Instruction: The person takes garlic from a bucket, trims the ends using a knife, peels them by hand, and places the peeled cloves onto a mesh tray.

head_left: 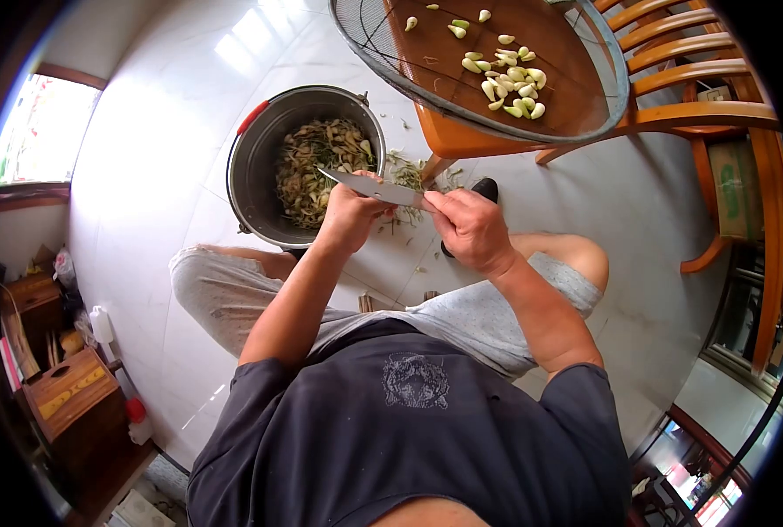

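My right hand (472, 230) is wrapped round the handle of a knife (383, 189), whose wide metal blade points left over the rim of a metal bucket (253, 198). Under the blade, my left hand (353, 218) has its fingers closed, and what they hold is hidden by the knife. Whole garlic and peelings (308, 167) lie inside the bucket, which has a red grip on its handle. Peeled garlic cloves (516, 83) are spread on a round mesh tray (571, 123) at the upper right.
The mesh tray rests on a wooden chair (462, 139). Peel scraps (405, 171) litter the tiled floor (163, 158) between bucket and chair. A wooden cabinet (71, 395) with bottles beside it stands at the left. My legs are bent on both sides.
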Motion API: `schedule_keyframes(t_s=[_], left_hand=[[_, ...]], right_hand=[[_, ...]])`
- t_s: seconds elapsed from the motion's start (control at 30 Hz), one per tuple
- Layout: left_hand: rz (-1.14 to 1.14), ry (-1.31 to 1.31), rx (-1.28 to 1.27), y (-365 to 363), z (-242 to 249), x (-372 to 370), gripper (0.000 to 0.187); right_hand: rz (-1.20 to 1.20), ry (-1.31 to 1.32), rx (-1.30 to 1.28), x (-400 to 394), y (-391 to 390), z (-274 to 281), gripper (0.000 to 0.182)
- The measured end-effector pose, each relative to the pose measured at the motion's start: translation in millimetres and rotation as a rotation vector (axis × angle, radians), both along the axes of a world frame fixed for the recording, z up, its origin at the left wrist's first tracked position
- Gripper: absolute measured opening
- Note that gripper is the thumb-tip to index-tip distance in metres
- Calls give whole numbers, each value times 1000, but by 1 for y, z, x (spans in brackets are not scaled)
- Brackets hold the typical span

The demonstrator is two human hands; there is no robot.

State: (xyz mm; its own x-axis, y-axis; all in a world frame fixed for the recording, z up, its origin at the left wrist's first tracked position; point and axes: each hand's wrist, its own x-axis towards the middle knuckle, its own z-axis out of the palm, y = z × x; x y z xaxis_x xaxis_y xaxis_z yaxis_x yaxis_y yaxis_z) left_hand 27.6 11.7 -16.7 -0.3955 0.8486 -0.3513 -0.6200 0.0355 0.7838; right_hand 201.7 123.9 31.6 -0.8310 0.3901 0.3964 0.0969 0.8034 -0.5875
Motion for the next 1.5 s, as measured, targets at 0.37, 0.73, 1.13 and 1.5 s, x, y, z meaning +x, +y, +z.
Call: schedule_keyframes(t_s=[0.37, 0.73, 1.13, 1.5], left_hand=[[159, -199, -5, 5, 5, 10, 30], [190, -161, -22, 8, 11, 17, 17], [81, -167, 168, 7, 7, 7, 17], [144, -192, 121, 4, -23, -4, 17]], right_hand=[[-47, 37, 115, -2, -2, 6, 21], [-57, 45, 103, -3, -4, 4, 22], [-362, -477, -168, 19, 9, -13, 16], [-306, -273, -277, 5, 10, -9, 17]])
